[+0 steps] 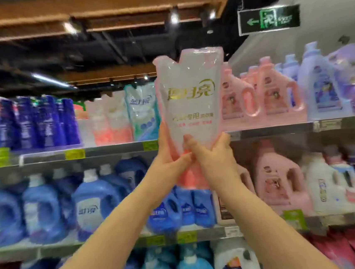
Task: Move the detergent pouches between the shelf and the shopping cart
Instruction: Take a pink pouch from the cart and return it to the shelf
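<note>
Now: pouch held upright before the upper shelf

Both hands grip the pink-and-white detergent pouch (pixel 192 98) at its lower half, with the fingers of the left hand (pixel 170 156) and right hand (pixel 214 155) curled round it. Its long axis stands vertical and rises above the fingers. It hangs in front of the upper shelf (pixel 108 150), just right of the shelved pouches (pixel 110 119). The shopping cart is out of view.
</note>
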Action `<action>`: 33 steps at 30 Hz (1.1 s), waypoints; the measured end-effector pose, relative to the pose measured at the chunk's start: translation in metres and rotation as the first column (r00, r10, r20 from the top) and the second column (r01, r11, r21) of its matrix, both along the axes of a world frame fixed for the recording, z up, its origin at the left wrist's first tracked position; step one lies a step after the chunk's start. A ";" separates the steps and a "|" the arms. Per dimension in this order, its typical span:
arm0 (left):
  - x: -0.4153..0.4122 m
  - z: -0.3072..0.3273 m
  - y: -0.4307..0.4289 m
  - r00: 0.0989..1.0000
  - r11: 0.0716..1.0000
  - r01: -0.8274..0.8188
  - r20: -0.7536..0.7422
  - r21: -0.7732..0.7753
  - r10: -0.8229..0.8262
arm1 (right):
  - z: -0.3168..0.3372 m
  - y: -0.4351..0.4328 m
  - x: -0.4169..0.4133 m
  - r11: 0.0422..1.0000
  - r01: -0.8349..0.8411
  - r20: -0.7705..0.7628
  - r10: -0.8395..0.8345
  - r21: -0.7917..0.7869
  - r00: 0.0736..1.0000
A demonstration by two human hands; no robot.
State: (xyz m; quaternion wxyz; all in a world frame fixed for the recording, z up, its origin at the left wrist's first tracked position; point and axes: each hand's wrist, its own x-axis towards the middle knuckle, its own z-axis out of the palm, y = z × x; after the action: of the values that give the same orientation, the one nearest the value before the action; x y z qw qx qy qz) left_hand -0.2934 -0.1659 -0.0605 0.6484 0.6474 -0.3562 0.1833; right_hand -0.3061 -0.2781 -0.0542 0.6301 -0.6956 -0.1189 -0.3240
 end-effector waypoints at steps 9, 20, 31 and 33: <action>0.049 0.030 0.240 0.974 0.968 -0.227 0.005 0.105 0.228 | 0.025 0.230 0.078 0.971 -0.223 -0.009 0.223 -0.084 0.975; 0.182 0.069 0.367 0.927 0.883 -0.373 0.073 0.284 0.368 | 0.063 0.344 0.227 0.941 -0.252 0.022 0.264 -0.226 0.964; 0.329 0.115 0.408 0.975 0.956 -0.195 -0.064 0.219 0.214 | 0.114 0.383 0.380 0.935 -0.175 0.048 0.199 -0.308 0.979; 0.350 0.117 0.409 0.963 0.941 -0.237 -0.071 0.242 0.261 | 0.113 0.385 0.396 0.944 -0.150 0.042 0.170 -0.292 0.985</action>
State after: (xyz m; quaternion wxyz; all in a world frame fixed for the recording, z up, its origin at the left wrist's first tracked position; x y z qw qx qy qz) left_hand 0.0568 0.2430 0.0564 0.5576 0.7667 -0.2568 0.1880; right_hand 0.0901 0.1069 0.0590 0.5420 -0.7569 -0.2416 -0.2738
